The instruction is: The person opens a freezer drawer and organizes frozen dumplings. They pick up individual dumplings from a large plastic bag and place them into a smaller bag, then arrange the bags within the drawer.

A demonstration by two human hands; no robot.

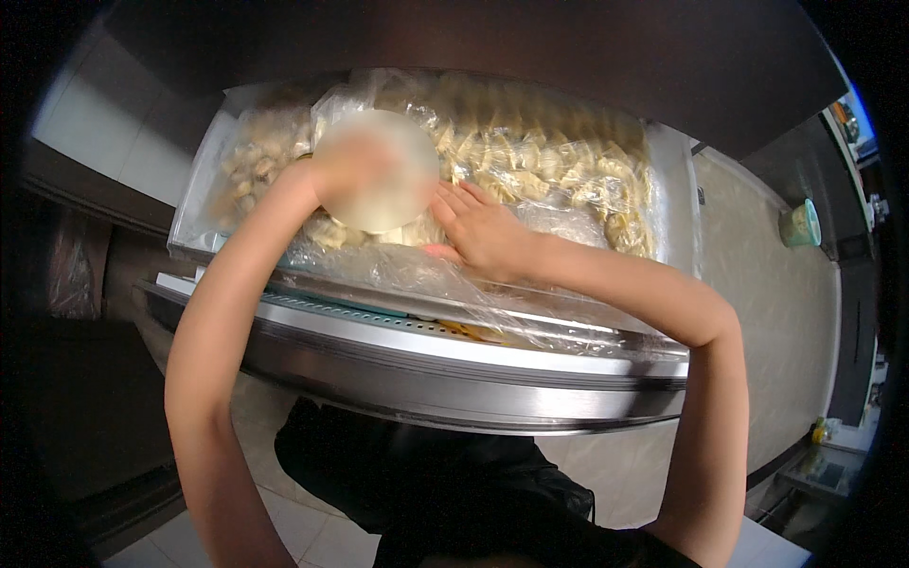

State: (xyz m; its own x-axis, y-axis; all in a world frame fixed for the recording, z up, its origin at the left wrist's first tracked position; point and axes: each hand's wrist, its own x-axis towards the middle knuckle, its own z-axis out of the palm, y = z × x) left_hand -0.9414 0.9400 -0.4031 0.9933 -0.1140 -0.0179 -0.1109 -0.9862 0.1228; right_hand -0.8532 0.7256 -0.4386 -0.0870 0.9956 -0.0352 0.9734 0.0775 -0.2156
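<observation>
A freezer drawer (671, 206) stands pulled out before me. Inside it, folded dumplings (540, 160) lie in rows under clear plastic wrap (383, 266). My right hand (483, 227) rests on the wrap near the drawer's middle, its fingers extended and pointing left, with nothing seen in its grasp. My left hand (366, 156) reaches into the left half of the drawer; a round blur covers most of it, so its fingers and anything it holds are hidden. Left of that hand is a clear bag of small, round, brownish pieces (248, 167).
The thick metal-edged drawer front (497, 405) lies between the drawer and my body. Dark cabinet surfaces (461, 35) border the far side. A perforated teal strip (355, 309) shows inside the drawer front. On the right, a greenish bin (800, 225) stands on the floor by dark furniture.
</observation>
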